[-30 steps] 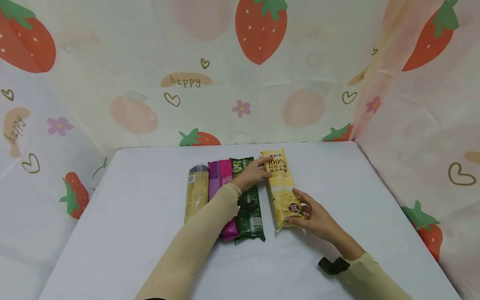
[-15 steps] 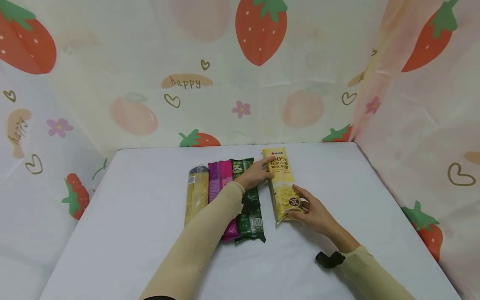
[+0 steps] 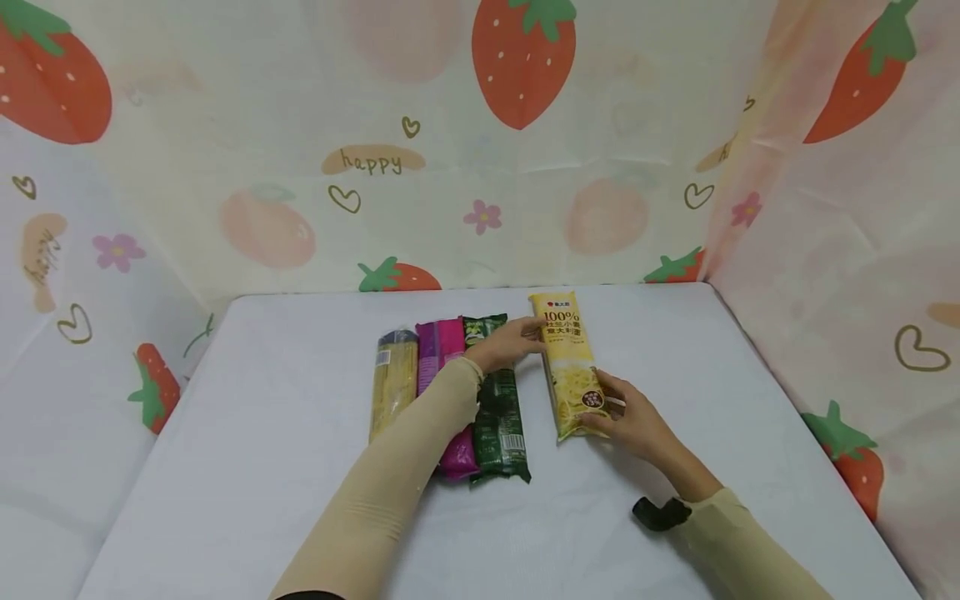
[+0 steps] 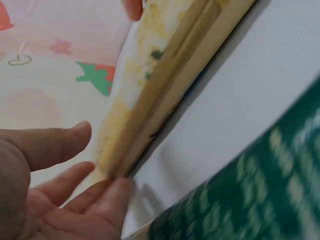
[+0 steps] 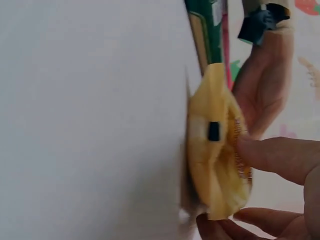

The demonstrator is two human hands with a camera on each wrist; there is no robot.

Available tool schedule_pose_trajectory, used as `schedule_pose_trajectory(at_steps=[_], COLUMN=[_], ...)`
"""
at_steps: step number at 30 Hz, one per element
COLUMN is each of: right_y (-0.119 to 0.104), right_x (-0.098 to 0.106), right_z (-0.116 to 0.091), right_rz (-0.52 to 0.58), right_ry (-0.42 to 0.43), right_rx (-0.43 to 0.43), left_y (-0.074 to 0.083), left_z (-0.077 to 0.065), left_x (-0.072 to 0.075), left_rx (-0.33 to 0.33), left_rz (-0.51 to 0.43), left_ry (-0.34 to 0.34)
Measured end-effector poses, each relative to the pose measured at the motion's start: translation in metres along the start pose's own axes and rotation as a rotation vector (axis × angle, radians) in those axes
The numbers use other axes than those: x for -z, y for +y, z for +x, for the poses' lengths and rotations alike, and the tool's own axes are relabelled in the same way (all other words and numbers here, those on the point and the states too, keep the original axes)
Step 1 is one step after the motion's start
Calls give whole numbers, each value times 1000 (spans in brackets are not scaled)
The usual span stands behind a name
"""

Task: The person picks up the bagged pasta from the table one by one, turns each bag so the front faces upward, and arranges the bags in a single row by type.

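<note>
Just beside yellow packet, green packet

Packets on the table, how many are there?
4 show: the tan packet at left, the pink packet beside it, the green packet next, and the yellow packet farthest right. More could be hidden underneath.

the yellow packet is plastic film with a soft sheen; the green packet, glossier crinkled plastic; the white desk, matt, cloth-like; the beige sleeves, matt fabric.

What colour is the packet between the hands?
The packet is mostly yellow, clearest in the head view.
</note>
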State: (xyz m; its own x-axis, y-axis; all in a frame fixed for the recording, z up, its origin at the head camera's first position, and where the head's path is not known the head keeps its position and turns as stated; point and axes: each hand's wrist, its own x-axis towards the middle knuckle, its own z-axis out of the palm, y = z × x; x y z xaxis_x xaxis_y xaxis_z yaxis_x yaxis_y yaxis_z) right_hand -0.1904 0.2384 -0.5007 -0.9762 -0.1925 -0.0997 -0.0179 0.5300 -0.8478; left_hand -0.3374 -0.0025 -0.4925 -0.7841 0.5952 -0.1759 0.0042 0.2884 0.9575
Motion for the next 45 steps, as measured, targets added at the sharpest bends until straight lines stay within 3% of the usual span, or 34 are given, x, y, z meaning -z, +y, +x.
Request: schedule_pose_trajectory(at_steps=[5, 10, 14, 19, 26, 37, 45], right_y=[-8, -18, -26, -33, -37, -47, -55], right_x=[-2, -14, -26, -39, -55, -73, -84], right_z=[-3, -11, -16, -19, -20, -16, -9], right_rz=[-47, -125, -142, -135, -148, -235, -326], right_ry=[24, 74, 57, -5, -90, -197, -228], right_rx=[28, 160, 233, 273, 350, 327, 336], left_y=[6, 9, 9, 10, 4, -11, -10], left_z=[-12, -19, -21, -26, -29, -30, -33], left_x=[16, 35, 47, 56, 64, 74, 74], left_rx=[9, -45, -60, -10, 65, 152, 181], left_rz=[158, 306, 416, 537, 706, 826, 890], left_ry=[27, 91, 133, 174, 141, 159, 131])
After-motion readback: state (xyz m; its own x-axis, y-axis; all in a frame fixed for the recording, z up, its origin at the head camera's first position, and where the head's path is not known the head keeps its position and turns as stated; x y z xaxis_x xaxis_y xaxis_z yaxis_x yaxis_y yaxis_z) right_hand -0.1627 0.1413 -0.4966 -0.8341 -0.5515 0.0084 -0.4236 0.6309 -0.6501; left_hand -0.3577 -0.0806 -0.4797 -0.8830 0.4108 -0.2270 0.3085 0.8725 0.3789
